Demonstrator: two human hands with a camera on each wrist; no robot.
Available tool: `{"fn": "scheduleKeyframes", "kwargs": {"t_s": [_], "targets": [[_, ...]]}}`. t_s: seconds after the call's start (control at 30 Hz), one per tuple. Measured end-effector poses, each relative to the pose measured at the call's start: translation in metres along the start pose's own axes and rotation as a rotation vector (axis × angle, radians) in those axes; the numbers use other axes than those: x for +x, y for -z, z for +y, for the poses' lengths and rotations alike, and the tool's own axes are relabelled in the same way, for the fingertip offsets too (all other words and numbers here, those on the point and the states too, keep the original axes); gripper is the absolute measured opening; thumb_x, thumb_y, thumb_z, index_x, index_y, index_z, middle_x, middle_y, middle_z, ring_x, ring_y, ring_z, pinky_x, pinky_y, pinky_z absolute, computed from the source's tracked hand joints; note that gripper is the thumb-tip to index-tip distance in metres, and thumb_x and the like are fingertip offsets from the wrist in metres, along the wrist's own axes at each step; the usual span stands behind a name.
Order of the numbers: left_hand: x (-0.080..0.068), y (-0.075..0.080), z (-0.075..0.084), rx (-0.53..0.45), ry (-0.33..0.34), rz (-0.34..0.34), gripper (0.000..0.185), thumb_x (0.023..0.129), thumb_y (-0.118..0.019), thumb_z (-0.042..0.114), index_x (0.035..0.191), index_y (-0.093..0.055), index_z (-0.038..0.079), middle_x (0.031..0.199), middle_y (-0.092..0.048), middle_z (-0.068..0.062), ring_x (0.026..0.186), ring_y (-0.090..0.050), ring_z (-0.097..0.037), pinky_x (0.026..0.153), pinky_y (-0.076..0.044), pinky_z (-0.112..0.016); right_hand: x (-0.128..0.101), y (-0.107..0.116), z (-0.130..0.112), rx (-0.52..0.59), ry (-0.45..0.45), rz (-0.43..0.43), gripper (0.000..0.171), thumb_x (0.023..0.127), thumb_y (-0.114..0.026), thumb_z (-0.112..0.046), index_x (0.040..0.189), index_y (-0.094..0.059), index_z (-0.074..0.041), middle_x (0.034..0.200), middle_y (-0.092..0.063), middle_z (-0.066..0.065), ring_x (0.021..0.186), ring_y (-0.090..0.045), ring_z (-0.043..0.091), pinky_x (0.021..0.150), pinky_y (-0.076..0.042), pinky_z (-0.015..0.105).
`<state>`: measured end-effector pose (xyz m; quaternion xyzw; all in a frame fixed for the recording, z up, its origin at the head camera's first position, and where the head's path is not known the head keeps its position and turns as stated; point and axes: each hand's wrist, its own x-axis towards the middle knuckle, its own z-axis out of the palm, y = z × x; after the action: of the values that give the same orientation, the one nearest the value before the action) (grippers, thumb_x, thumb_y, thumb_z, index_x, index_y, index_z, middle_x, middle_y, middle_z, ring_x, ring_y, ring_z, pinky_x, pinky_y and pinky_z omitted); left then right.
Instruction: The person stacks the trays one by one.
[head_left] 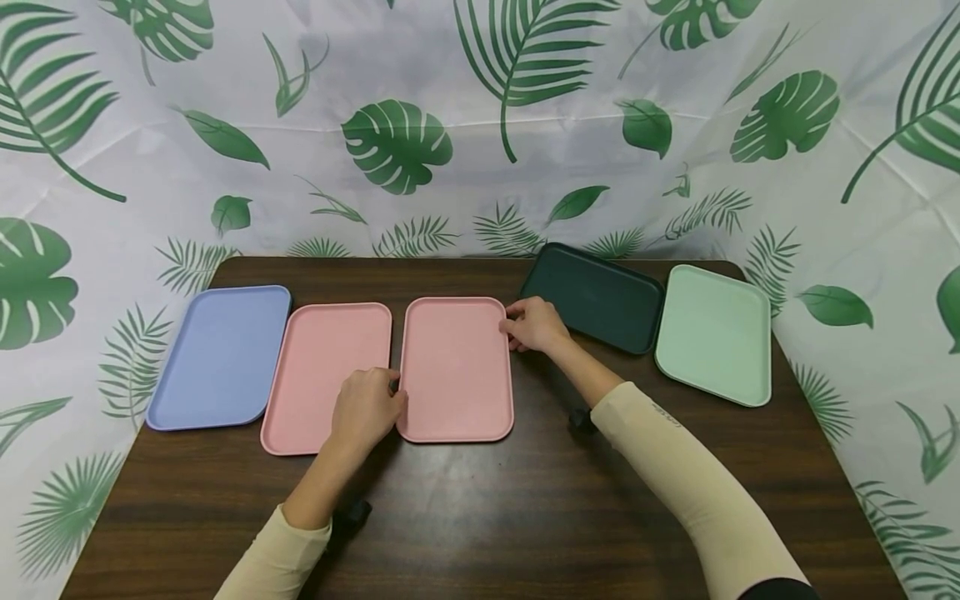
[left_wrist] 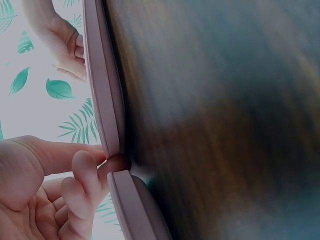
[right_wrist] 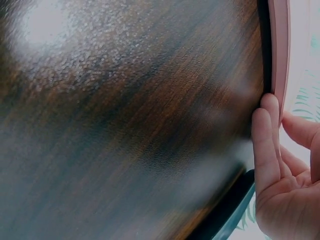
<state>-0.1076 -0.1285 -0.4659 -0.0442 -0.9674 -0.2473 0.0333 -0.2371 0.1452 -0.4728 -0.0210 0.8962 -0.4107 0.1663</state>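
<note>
A: Holding what?
B: Left hand pinches the middle pink tray's smooth rounded rim at eight o'clock; right hand grips its two o'clock corner, flat on the woodgrain surface.
A: Room?
B: Bare wood toward six.

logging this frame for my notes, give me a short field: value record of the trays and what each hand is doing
surface: dark wood table
trays left to right: blue tray, left pink tray, right pink tray, dark green tray, light green tray
left hand: grips the right pink tray's left edge, fingers in the gap between the pink trays
right hand: holds the same tray's far right corner
backdrop: leaf-print sheet
</note>
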Motion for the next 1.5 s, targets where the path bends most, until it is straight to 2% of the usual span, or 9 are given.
{"fn": "scheduleKeyframes", "kwargs": {"t_s": [0.33,0.6,0.7,0.83,1.0,1.17,1.33,1.5], "targets": [[-0.002,0.0,0.001,-0.005,0.011,-0.007,0.024,0.081,-0.07,0.007,0.103,-0.076,0.001,0.061,-0.065,-0.002,0.055,-0.052,-0.018,0.049,-0.046,-0.037,-0.001,0.0,0.001,-0.001,-0.005,-0.013,0.038,0.091,-0.068,-0.018,0.124,-0.064,0.001,0.074,-0.07,0.007,0.06,-0.069,0.018,0.057,-0.056,0.031],[-0.006,0.001,0.003,0.004,-0.004,0.013,0.023,0.081,-0.074,0.011,0.102,-0.076,0.002,0.067,-0.069,-0.003,0.064,-0.065,-0.024,0.057,-0.052,-0.044,-0.002,0.002,0.002,0.003,0.004,-0.016,0.038,0.092,-0.068,-0.019,0.124,-0.064,0.001,0.075,-0.071,0.007,0.06,-0.069,0.018,0.057,-0.056,0.031],[-0.007,0.002,0.004,0.006,-0.009,0.007,0.021,0.082,-0.076,0.012,0.1,-0.077,0.002,0.066,-0.069,-0.003,0.059,-0.062,-0.021,0.053,-0.05,-0.039,-0.003,0.002,0.003,0.009,0.01,-0.016,0.039,0.092,-0.067,-0.02,0.125,-0.063,0.001,0.076,-0.071,0.007,0.061,-0.069,0.018,0.058,-0.056,0.031],[-0.008,0.005,0.006,-0.005,-0.003,-0.007,0.019,0.084,-0.076,0.014,0.099,-0.077,0.002,0.062,-0.066,-0.002,0.049,-0.053,-0.014,0.046,-0.044,-0.031,-0.006,0.003,0.004,0.012,0.023,-0.011,0.039,0.093,-0.067,-0.021,0.125,-0.063,0.001,0.076,-0.071,0.007,0.062,-0.069,0.018,0.057,-0.056,0.03],[-0.008,0.011,0.01,-0.002,-0.019,0.018,0.015,0.083,-0.077,0.014,0.095,-0.077,0.004,0.055,-0.061,0.001,0.046,-0.047,-0.013,0.044,-0.039,-0.029,-0.015,0.007,0.004,-0.019,0.058,0.003,0.041,0.093,-0.067,-0.024,0.126,-0.063,-0.001,0.077,-0.072,0.006,0.064,-0.07,0.018,0.056,-0.055,0.03],[-0.006,0.015,0.012,0.002,-0.074,0.065,0.01,0.083,-0.077,0.015,0.089,-0.076,0.007,0.049,-0.053,0.005,0.045,-0.046,-0.013,0.042,-0.039,-0.032,-0.029,0.019,0.008,0.0,0.074,0.034,0.041,0.094,-0.067,-0.025,0.128,-0.063,-0.002,0.085,-0.073,0.01,0.07,-0.072,0.023,0.059,-0.056,0.032],[-0.002,0.018,0.016,0.027,-0.114,0.089,0.023,0.083,-0.076,0.019,0.102,-0.077,0.008,0.061,-0.063,0.004,0.053,-0.056,-0.016,0.048,-0.046,-0.037,-0.044,0.039,0.018,0.063,0.079,0.072,0.041,0.095,-0.066,-0.025,0.127,-0.062,0.0,0.091,-0.073,0.015,0.075,-0.072,0.027,0.063,-0.057,0.035],[0.005,0.02,0.025,0.038,-0.127,0.065,0.03,0.084,-0.076,0.025,0.109,-0.076,0.009,0.072,-0.071,-0.001,0.06,-0.062,-0.02,0.051,-0.048,-0.038,-0.064,0.063,0.038,0.113,0.064,0.103,0.043,0.097,-0.064,-0.028,0.128,-0.061,0.001,0.096,-0.072,0.02,0.079,-0.071,0.032,0.066,-0.058,0.036]]}}
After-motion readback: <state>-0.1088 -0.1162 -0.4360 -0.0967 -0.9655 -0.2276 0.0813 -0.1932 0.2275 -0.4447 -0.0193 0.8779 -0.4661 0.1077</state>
